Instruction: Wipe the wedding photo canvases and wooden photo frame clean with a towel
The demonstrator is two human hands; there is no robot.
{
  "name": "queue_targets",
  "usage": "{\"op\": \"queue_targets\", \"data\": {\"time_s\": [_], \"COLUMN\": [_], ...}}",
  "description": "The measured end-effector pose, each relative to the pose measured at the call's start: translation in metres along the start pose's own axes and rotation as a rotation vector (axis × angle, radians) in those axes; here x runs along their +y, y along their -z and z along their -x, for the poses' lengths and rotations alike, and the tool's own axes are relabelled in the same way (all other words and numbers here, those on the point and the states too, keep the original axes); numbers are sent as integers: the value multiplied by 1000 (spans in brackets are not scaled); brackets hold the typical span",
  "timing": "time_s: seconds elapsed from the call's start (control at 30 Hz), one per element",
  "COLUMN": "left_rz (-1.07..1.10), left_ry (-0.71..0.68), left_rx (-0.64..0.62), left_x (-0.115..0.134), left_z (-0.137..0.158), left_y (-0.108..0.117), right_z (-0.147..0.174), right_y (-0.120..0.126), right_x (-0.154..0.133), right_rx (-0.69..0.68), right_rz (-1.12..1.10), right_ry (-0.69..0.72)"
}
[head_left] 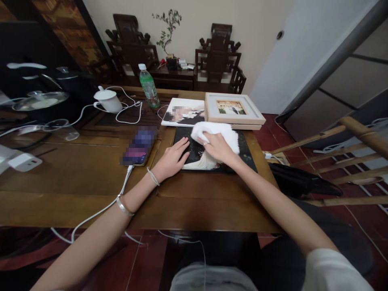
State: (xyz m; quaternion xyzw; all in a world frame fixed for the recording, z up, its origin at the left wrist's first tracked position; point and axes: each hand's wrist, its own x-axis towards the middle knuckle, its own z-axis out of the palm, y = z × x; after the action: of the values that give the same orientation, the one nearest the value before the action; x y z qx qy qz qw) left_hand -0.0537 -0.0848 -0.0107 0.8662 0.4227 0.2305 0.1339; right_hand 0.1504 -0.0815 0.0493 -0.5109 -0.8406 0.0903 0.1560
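Note:
A dark photo panel [248,159] showing a pale dress lies flat near the right end of the wooden table. My right hand [216,146] grips a fluffy white cloth [232,135] and presses it on the panel's upper part, covering some of the picture. Flat on the panel's left edge rests my left hand [173,158], fingers stretched out, holding nothing. Behind the panel are a white-edged photo print [184,111] and a light wooden picture frame [254,115] that sits on another frame.
Left of my left hand lies a phone [141,147] with a charging cable. A green bottle [149,87], a white lidded cup [108,101], a clear plastic cup [65,130] and a glass-lidded pot [41,101] stand farther off. A wooden chair rack [348,157] is at the right.

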Motion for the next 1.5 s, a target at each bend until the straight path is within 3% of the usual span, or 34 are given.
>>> {"op": "queue_targets", "data": {"time_s": [0.13,0.27,0.5,0.67,0.77,0.9,1.03,1.13,1.4,1.5], "left_rz": [1,7,6,3,6,-2,-6,-4,11,10], "left_ry": [-27,-51,-13,-2,2,3,5,6,6,2], "left_rx": [20,29,8,3,0,-3,3,6,-15,-16], "left_x": [-2,-3,-1,-1,-2,-2,-1,-2,-1,-1], "left_z": [-1,-1,1,1,1,1,1,0,1,1], "left_y": [0,0,1,0,0,-2,-3,-3,3,3], "right_z": [-46,-54,9,56,91,141,163,147,50,41], "right_y": [-13,-16,10,20,17,15,22,27,22,19], "right_x": [-22,-21,42,83,74,37,15,19,70,79], "right_rx": [52,71,168,178,107,36,-33,-48,37,68], "right_rz": [-97,-235,-215,-7,123,165,151,121,161,141], "right_ry": [-10,16,-85,-96,-24,79,136,117,19,27]}}
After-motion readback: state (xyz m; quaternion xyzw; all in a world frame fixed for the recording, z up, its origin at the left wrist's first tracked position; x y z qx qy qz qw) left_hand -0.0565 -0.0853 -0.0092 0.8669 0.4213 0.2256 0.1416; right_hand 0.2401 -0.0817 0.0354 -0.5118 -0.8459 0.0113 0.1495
